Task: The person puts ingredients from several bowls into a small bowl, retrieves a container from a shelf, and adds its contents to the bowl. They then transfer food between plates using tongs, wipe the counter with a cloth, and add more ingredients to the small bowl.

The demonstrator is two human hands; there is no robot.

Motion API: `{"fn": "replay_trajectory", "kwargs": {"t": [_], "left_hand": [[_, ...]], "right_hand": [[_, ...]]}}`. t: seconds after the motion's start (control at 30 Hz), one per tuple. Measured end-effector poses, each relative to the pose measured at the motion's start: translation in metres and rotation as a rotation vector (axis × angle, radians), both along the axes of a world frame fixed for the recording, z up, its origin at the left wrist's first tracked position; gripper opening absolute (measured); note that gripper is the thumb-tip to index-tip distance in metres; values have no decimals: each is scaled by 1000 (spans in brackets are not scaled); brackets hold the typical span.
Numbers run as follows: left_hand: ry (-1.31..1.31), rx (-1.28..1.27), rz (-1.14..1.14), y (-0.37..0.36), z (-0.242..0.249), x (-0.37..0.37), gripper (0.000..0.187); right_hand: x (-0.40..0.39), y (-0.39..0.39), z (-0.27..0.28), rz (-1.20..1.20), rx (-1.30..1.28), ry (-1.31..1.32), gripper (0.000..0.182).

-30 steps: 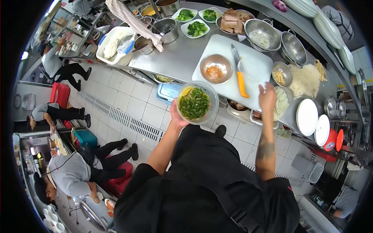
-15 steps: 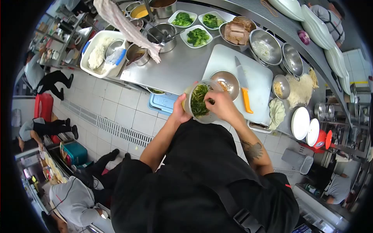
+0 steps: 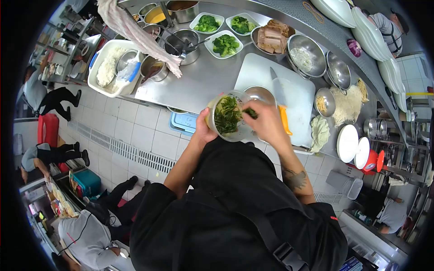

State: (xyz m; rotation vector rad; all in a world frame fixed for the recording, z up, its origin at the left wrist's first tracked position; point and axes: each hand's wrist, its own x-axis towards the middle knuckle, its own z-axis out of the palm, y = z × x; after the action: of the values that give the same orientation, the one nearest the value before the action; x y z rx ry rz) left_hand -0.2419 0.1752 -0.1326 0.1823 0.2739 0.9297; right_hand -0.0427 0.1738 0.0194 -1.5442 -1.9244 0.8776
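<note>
My left hand (image 3: 205,128) is closed round the side of a clear plastic tub (image 3: 244,132), which is tilted towards me. Chopped leafy greens (image 3: 227,115) lie inside it. At the tub's right rim, my right hand (image 3: 263,118) pinches a small dark green clump of the greens. Just beyond that hand, a metal bowl (image 3: 261,93) sits on the white cutting board (image 3: 253,67), partly hidden by the hand. To its right lies a knife with an orange handle (image 3: 285,120).
Dishes of broccoli (image 3: 225,45) and a pan of sliced meat (image 3: 272,38) stand at the back. Metal colanders (image 3: 307,54) are at the right. A tub of rice (image 3: 113,67) stands left. A pale cloth (image 3: 135,34) hangs from above. A co-worker (image 3: 88,235) is behind at left.
My right hand has drawn back to the right from inside the tub, with a clump of greens now showing at its fingertips. My left hand still holds the tub.
</note>
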Motion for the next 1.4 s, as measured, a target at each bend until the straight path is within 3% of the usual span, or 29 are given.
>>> {"fn": "replay_trajectory", "kwargs": {"t": [0.13,0.2,0.3,0.33,0.4,0.43,0.57,0.67,0.73,0.8,0.97,1.07,1.13,1.27,1.4], "left_hand": [[15,-23,18,0,-8,-19,80],[-17,-17,3,-1,-12,-32,77],[90,-117,100,-5,-24,-52,76],[97,-96,121,-5,-19,-57,76],[100,-79,134,-4,-17,-65,75],[59,-60,131,-6,-17,-70,74],[28,-74,160,-6,-20,-74,71],[-25,-75,154,-5,-22,-75,70],[0,-94,162,-5,-23,-72,69],[-77,7,84,-5,-11,-65,68],[-59,-36,54,-2,-1,-53,68],[-32,-100,31,-5,-5,-53,72],[-11,-87,18,-5,-3,-50,74],[-76,-42,-20,-9,-3,-47,75],[-30,-115,18,-13,-7,-46,76]], "right_hand": [[23,6,10,-173,154,64,19],[37,17,-27,-220,172,26,22],[66,26,-106,-24,128,-355,40],[73,26,-102,-42,131,-362,40],[84,23,-93,-117,-10,-8,36],[88,22,-89,-258,53,206,23],[121,33,-91,-520,56,241,17],[161,49,-125,-791,184,-163,17],[213,57,-188,-878,26,-559,30],[234,67,-208,-897,-400,-332,37],[243,61,-217,-903,-231,102,26],[249,55,-214,-958,-269,13,29],[227,43,-183,-1032,-399,-10,40],[221,33,-184,-985,-572,-4,44],[219,34,-197,-976,-620,326,34]]}}
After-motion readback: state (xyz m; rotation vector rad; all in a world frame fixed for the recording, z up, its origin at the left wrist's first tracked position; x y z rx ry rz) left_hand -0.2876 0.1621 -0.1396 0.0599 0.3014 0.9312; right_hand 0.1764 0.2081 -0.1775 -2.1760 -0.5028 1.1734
